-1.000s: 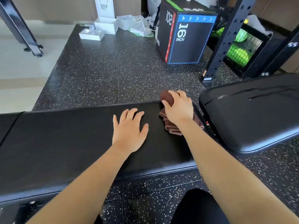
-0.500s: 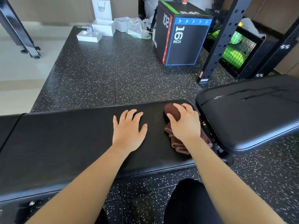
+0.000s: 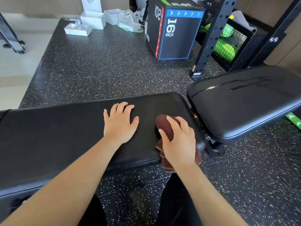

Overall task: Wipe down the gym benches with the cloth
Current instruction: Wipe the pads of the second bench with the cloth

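R hand [image 3: 178, 142] on cloth [image 3: 164, 126]; box [image 3: 174, 35] reads "16 INCH".

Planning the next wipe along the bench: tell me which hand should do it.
Right. The right hand already grips the cloth on the bench; the left hand lies flat, empty.

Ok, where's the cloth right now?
In the head view the brown cloth is under the right hand, at the right end of the flat bench, draping over its near edge, right of the left hand.

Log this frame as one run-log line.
phase: wiping | right hand: brown cloth, near edge of flat bench pad | left hand: flat on pad
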`<state>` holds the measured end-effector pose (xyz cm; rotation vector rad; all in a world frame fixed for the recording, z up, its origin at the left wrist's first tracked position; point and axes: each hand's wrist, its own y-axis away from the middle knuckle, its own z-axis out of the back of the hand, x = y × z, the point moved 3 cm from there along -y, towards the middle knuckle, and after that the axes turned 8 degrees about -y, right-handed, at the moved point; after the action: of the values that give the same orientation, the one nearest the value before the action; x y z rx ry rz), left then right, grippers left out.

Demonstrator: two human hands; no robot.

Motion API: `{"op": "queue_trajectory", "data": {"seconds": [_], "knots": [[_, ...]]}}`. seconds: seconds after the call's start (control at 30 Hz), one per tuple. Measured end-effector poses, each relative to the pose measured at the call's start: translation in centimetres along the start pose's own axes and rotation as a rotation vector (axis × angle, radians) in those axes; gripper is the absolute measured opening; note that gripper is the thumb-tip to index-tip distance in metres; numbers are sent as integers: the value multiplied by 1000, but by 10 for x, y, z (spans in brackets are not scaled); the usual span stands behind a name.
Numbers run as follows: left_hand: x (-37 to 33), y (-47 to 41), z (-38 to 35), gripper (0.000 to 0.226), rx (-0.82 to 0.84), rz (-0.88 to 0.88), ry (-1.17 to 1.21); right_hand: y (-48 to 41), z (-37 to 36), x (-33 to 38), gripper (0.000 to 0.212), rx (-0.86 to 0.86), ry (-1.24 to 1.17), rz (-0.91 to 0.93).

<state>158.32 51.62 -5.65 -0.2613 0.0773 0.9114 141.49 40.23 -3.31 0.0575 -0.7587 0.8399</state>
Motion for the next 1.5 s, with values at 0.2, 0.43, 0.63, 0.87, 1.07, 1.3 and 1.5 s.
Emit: {"op": "queue_trajectory", "data": {"seconds": [0.2, 0.43, 0.63, 0.87, 1.07, 1.3, 1.5], "knots": [[1, 0, 1, 49, 13, -19, -16, 41, -17, 27, 41, -28, -29, 62], [0, 1, 2, 49, 43, -31, -10, 28, 13, -18, 42, -150, 9, 63], [-1, 0, 1, 47, 15, -16, 4, 11, 40, -58, 42, -272, -38, 1], [-4, 2, 0, 49, 69, -5, -43, -17, 35, -49, 42, -76, -30, 29], [-25, -24, -1, 51, 141, -140, -20, -87, 8, -34, 47, 96, 74, 13], [-27, -85, -17, 52, 120, -151, -46, -154, -22, -31, 48, 110, 70, 32], [-25, -84, -19, 56, 127, -168, -81, -156, -18, -24, 48, 138, 29, 48]]}}
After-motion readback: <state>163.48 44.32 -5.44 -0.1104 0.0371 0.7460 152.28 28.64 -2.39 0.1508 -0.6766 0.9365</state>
